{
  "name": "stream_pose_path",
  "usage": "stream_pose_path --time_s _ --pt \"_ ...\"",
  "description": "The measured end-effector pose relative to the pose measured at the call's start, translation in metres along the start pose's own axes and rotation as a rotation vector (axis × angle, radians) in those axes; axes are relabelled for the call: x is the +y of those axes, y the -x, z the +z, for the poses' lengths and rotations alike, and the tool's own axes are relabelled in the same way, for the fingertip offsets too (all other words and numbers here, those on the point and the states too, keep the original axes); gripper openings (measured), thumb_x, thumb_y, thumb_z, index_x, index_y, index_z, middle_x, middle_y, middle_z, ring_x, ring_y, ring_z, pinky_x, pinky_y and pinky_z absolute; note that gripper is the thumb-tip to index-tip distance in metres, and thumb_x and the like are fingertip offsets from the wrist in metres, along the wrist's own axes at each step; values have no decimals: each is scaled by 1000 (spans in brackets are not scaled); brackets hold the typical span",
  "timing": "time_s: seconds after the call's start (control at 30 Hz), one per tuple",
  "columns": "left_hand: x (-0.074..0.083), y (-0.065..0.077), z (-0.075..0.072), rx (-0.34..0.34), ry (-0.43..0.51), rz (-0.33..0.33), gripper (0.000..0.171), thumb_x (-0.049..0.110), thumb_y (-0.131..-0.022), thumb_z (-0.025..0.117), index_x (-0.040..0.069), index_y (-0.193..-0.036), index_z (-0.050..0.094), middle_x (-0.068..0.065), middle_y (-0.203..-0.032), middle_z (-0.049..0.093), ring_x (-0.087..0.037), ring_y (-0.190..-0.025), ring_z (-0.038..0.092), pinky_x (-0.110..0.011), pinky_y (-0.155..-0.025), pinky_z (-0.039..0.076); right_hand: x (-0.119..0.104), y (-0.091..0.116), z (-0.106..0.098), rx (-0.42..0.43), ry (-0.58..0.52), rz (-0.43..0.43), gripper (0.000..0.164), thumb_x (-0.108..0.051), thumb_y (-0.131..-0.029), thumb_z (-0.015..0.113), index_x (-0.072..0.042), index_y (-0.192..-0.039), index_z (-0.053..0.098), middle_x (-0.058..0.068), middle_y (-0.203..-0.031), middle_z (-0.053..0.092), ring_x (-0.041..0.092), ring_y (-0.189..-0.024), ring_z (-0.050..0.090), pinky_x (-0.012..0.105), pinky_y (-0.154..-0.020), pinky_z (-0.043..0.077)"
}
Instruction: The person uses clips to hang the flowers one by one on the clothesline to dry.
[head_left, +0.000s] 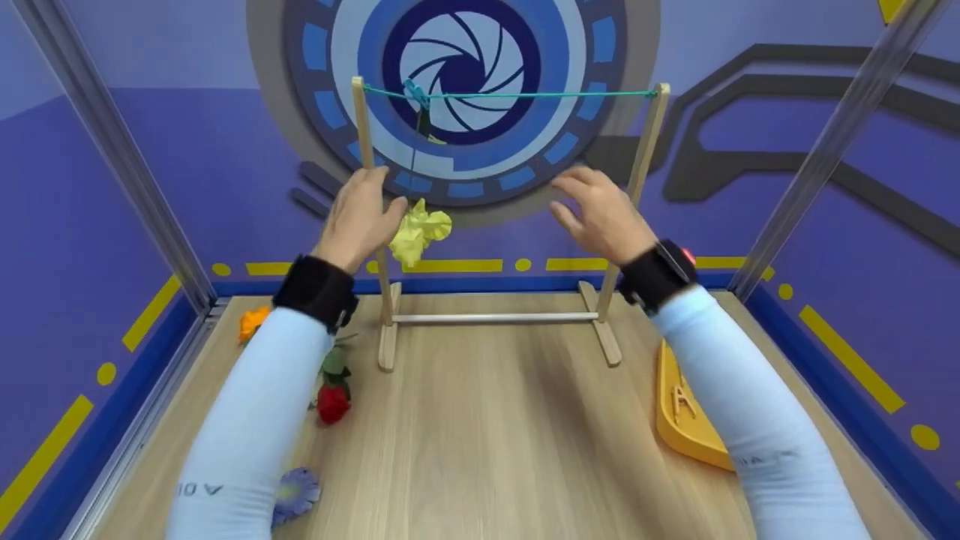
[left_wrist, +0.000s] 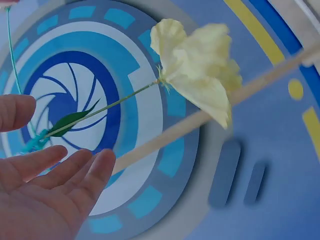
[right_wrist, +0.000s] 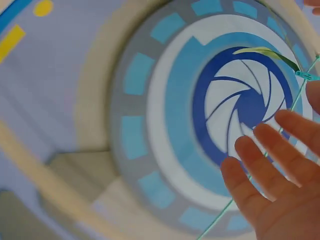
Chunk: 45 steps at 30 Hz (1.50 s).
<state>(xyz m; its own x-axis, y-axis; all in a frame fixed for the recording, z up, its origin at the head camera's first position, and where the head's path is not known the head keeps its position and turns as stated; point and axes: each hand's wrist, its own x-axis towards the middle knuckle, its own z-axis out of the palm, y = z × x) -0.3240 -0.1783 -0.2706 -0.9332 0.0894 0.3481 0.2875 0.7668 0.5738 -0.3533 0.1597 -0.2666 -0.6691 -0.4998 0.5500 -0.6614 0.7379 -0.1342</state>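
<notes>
A yellow flower [head_left: 420, 232] hangs head down from a green string [head_left: 540, 95], its stem caught by a teal clothespin [head_left: 415, 94]. The string runs between two wooden posts of a rack [head_left: 364, 124]. My left hand [head_left: 360, 214] is beside the flower at the left post, fingers extended; in the left wrist view the flower's petals [left_wrist: 195, 65] are apart from the fingers. On the right, my other hand [head_left: 604, 210] hovers below the string near the right post, holding nothing. In the right wrist view its fingers [right_wrist: 267, 170] are spread and the clothespin [right_wrist: 306, 75] sits above them.
To the left on the table [head_left: 465, 435] lie an orange flower [head_left: 253, 324], a red rose [head_left: 333, 403] and a purple-blue flower [head_left: 296, 495], partly behind my left sleeve. A yellow tray [head_left: 697, 446] with a wooden clothespin [head_left: 682, 401] is partly under my right forearm.
</notes>
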Motion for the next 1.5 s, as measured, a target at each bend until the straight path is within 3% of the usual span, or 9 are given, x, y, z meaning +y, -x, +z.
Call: stream_pose_path --time_s 0.17,0.33,0.43,0.57,0.83,1.1,1.3,1.5 --pt "-7 31 6 90 -19 109 56 21 -109 52 -6 -156 37 -28 -156 40 -43 -146 38 -51 -121 31 18 55 8 91 -28 41 38 -13 -103 65 8 -134 62 28 -138 59 44 -129 54 54 -109 44" --pt "-17 63 26 189 -41 181 55 18 -107 57 -7 -153 40 -29 -155 42 -43 -143 41 -53 -120 32 28 106 23 228 -88 102 37 -8 -99 70 9 -131 64 30 -135 61 47 -125 57 58 -105 46" --pt "-25 81 43 246 -65 218 54 16 -105 60 -10 -149 44 -32 -151 46 -46 -139 45 -56 -118 34 29 134 33 246 -102 196 40 -9 -98 71 8 -134 63 29 -139 59 46 -129 56 60 -108 44" --pt "-36 102 66 283 -70 212 54 18 -105 61 -11 -148 46 -33 -149 46 -48 -138 45 -57 -117 33 26 164 47 223 -109 299 45 -12 -100 70 5 -140 60 25 -146 56 44 -134 54 58 -110 43" --pt "-46 140 122 253 -5 146 59 20 -103 64 -7 -151 44 -32 -152 45 -49 -140 45 -63 -115 34 18 215 69 231 -114 405 46 -11 -99 69 6 -140 59 27 -146 55 45 -135 52 61 -111 40" --pt "-41 167 170 221 -2 115 57 20 -101 68 -9 -146 50 -31 -150 48 -47 -140 46 -60 -115 36 23 257 75 319 -93 420 41 -3 -97 69 9 -135 62 29 -141 59 46 -129 57 59 -107 42" --pt "-36 179 197 136 37 60 55 22 -103 65 -8 -146 51 -29 -150 49 -44 -140 47 -59 -114 37 28 276 71 302 -102 499 41 -5 -98 68 9 -136 61 28 -141 59 46 -129 56 57 -107 40" --pt "-31 188 211 110 41 55 54 23 -103 64 -8 -145 51 -30 -150 49 -45 -140 46 -60 -113 37 31 287 62 299 -109 553 42 -8 -100 67 7 -138 60 26 -142 59 44 -128 58 55 -103 45"
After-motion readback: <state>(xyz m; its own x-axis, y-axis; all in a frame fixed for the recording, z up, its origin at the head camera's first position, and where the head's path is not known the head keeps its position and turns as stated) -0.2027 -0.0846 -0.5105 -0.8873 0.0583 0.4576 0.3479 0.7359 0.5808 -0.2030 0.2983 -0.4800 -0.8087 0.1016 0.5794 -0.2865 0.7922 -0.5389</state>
